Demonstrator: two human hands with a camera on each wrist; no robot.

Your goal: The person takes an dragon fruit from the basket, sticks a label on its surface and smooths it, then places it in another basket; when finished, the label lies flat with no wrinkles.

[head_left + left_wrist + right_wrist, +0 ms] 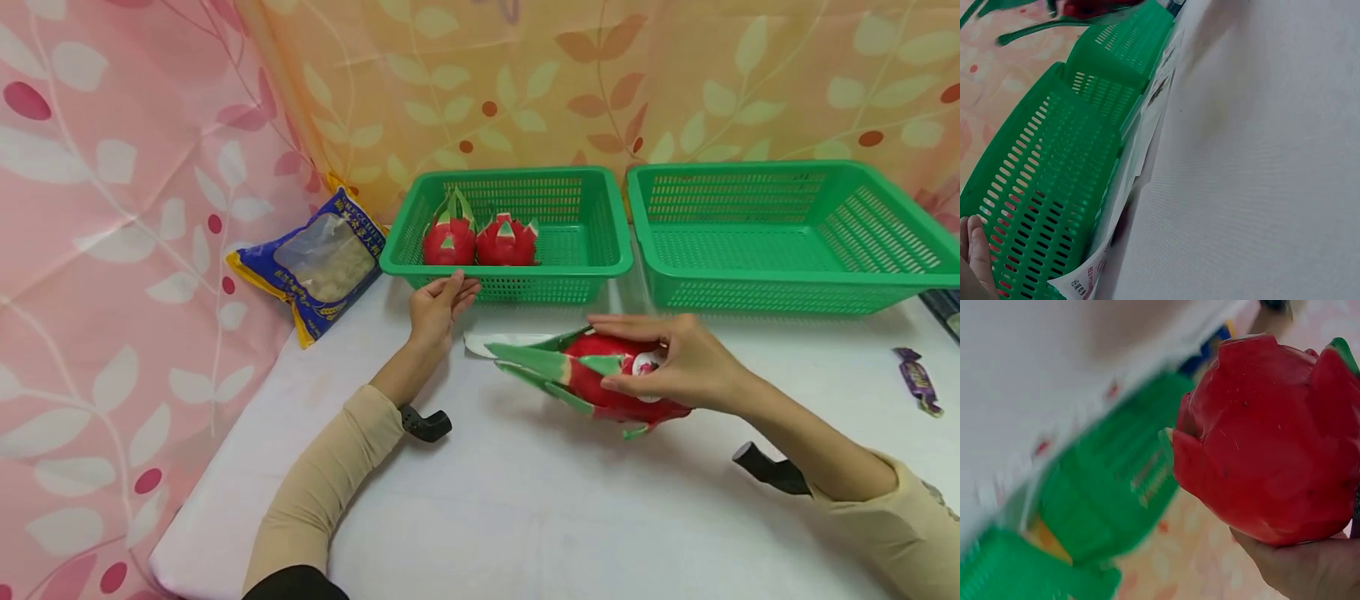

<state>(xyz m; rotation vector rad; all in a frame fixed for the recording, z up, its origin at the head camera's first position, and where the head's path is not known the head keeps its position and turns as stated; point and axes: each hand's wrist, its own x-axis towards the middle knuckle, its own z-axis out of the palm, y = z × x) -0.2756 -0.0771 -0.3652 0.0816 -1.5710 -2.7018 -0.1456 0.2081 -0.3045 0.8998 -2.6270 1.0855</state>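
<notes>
My right hand (693, 367) grips a red dragon fruit (592, 375) from its right side, thumb and fingers around its body. Its long green leaf tips point left, and a round sticker shows by the fingers. In the right wrist view the red dragon fruit (1272, 444) hides most of the hand. My left hand (438, 312) touches the front rim of the left green basket (510, 272), its fingers fairly straight against the front wall. Inside that basket, a dragon fruit with tall leaves (450, 237) stands beside a shorter-leaved dragon fruit (507, 242).
A second green basket (787, 279) stands to the right. At the left lies a blue and yellow pasta bag (322, 258); a purple-wrapped candy (917, 381) lies far right. A white printed paper strip (1085, 278) lies along the baskets' front. Patterned cloth (480, 83) hangs behind.
</notes>
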